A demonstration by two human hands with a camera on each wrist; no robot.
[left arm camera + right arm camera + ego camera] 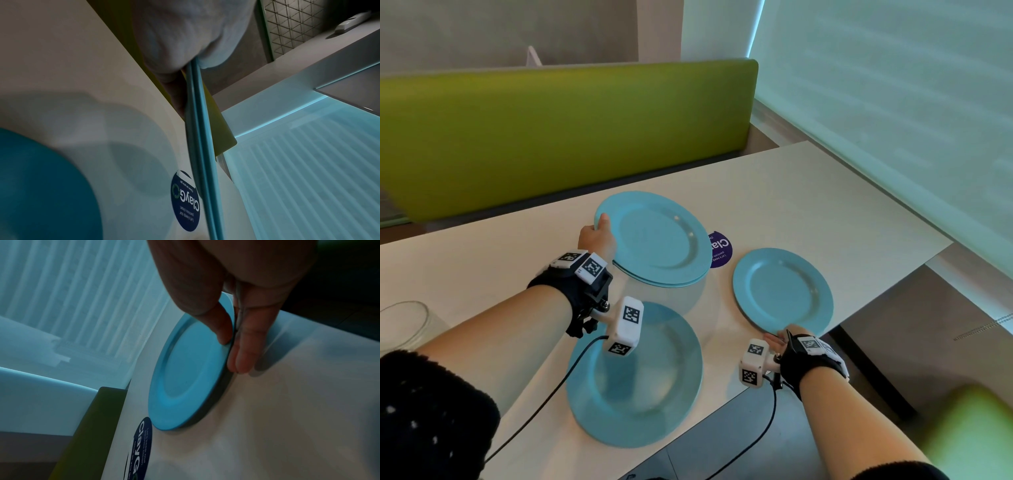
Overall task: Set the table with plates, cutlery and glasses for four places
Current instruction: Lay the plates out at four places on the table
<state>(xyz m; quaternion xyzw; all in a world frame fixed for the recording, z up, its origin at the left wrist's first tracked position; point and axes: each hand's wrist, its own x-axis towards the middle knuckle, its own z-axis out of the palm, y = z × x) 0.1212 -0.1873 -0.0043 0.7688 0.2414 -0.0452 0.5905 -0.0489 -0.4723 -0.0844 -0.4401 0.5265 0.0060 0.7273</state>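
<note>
White table point(808, 192) bore near blue plate point(640, 380), already laid. Left hand point(597, 236) held two stacked plates point(661, 240) aloft — thumb over rim, fingers probably curled beneath, kept for remaining places. Right hand point(779, 341) pinched right plate point(782, 291) at near rim, thumb on top, fingers point(242, 360) pressed together underneath — apparently settling it flat by table's right edge.

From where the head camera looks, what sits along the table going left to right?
Clear glass → plate under the left wrist → raised plates held by the left hand → purple sticker → plate pinched by the right hand.
</note>
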